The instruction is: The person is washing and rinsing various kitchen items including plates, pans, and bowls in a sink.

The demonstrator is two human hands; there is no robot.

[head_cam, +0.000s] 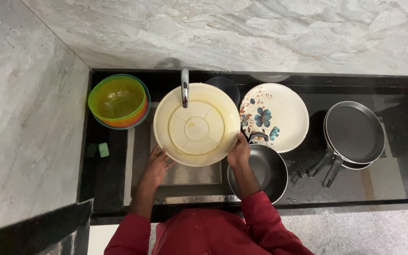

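Both hands grip round cream plastic plate [197, 125] over sink under steel tap [184, 87]: left hand [158, 164] fingers spread beneath rim, right hand [239, 152] fingers curled on edge. Glossy black table [402, 118].

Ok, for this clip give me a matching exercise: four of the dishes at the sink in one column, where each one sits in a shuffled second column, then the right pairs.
Things:
1. cream basin
2. stacked green and orange bowls
3. flowered plate
4. flat black pans

Places:
A. far right on the black counter
B. left of the sink, near the corner
C. held over the sink between the left hand and the right hand, under the tap
D. just right of the basin, behind the black wok

Pairs: 1-C, 2-B, 3-D, 4-A
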